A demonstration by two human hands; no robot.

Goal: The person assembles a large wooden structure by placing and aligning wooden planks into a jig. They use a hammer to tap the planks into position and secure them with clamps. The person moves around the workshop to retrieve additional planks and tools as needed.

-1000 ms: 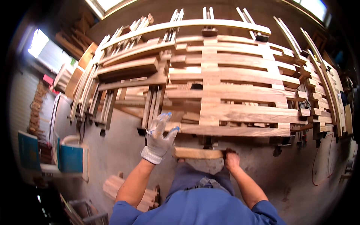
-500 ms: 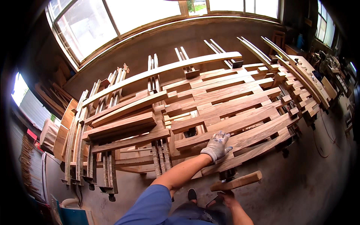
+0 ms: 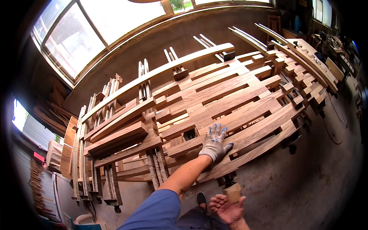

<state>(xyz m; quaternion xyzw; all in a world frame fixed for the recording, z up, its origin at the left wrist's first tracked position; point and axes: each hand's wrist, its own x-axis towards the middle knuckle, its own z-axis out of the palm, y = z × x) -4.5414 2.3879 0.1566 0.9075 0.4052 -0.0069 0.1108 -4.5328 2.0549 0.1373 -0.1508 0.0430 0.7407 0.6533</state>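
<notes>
My left hand (image 3: 214,145), in a pale glove with bluish fingertips, lies flat with fingers spread on the slatted wooden panel (image 3: 230,105). Brown boards with gaps between them make up this panel. Below its near edge, a dark clamp end (image 3: 227,179) sticks out toward me. A wooden bar (image 3: 232,193) sits at that clamp end, seen nearly end-on. Bare and palm up, my right hand (image 3: 229,209) is just beneath the bar, its fingers loosely apart. Whether the thumb touches the bar I cannot tell.
Several bar clamps (image 3: 155,168) run under the panel, their ends jutting at both edges. Loose boards (image 3: 119,138) lie across the left clamps. A long pale strip (image 3: 161,71) crosses the far side. Windows (image 3: 119,19) line the back wall; a cable (image 3: 332,132) trails on the right floor.
The wooden bar has turned from lying crosswise to pointing nearly end-on. My right hand has come out from beneath it, palm up. My left hand stays on the panel; the view has shifted.
</notes>
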